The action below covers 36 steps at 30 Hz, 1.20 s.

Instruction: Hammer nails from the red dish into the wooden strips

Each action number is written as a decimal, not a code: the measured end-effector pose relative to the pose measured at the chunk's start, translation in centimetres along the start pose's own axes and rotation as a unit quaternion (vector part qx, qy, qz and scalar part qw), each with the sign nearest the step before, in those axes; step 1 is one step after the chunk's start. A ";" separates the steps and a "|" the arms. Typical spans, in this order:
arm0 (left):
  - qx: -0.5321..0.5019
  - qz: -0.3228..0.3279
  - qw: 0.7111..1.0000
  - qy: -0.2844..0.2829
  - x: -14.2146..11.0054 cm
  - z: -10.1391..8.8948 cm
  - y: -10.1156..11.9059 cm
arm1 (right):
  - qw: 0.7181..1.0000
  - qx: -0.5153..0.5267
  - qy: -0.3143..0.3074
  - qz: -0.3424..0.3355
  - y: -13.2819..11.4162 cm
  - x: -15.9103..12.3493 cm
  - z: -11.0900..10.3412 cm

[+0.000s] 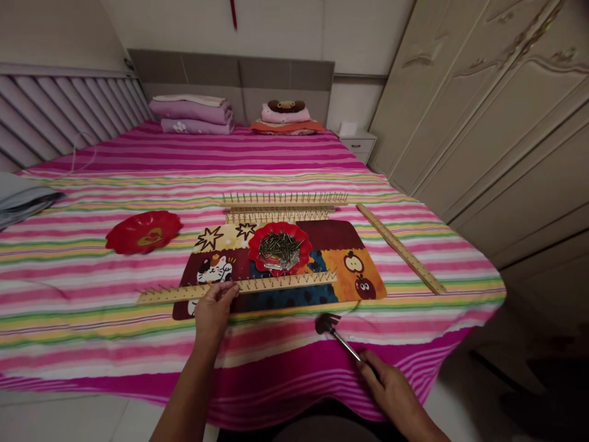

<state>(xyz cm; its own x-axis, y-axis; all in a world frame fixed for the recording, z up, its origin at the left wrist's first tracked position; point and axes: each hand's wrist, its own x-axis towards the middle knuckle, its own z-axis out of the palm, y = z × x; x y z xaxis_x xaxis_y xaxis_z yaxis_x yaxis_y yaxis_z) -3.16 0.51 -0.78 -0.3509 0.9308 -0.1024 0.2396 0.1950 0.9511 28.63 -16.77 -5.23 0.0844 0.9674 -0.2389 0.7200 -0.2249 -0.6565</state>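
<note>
My left hand (215, 308) is closed in a pinch at the wooden strip (276, 283), which has nails standing along its length. Whatever sits between those fingertips is too small to make out. My right hand (391, 388) grips the handle of a claw hammer (345, 345). Its dark head is over the front of the bed, short of the strip. Just behind the strip, a red scalloped dish (254, 253) holds a pile of nails (280, 247). Dish and strip rest on a patterned mat (363, 252).
Beyond the mat lie several nail-studded wooden strips (285, 202). Another strip (400, 248) lies at the right. To the left is a second red dish (129, 230). Folded bedding (193, 113) sits at the far end of the striped bed (92, 313); wardrobes (483, 104) stand right.
</note>
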 end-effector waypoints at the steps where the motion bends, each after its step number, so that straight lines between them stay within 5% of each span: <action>1: 0.006 0.002 1.000 0.004 0.0 0.0 0.0 | 1.000 0.000 0.000 0.002 0.0 0.0 0.0; 10: 0.112 0.062 0.991 0.031 -0.8 0.1 0.9 | 0.999 0.043 0.003 -0.010 -0.3 -0.2 0.0; 20: 0.157 0.181 0.971 0.023 -0.9 0.3 -0.4 | 0.981 0.056 0.012 -0.185 -14.6 3.3 -2.9; 24: 0.165 0.200 0.965 0.026 -1.0 0.2 -0.8 | 0.969 0.003 0.034 -0.246 -17.9 5.7 -2.1; 31: 0.200 0.205 0.958 0.026 -0.9 0.3 -0.8 | 0.970 -0.074 0.010 -0.232 -18.2 6.1 -1.2; 36: 0.166 0.220 0.960 0.047 -1.7 -1.1 -0.7 | 0.980 0.041 0.008 -0.196 -13.8 3.2 -2.4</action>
<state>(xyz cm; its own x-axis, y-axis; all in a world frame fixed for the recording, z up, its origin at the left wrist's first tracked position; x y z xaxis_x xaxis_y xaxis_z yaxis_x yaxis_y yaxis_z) -3.72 -1.56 -0.96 -0.2264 0.9168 0.3289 0.6530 -0.1076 0.7496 20.64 -10.31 4.79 -0.1755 0.9830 0.0535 0.6411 0.1554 -0.7515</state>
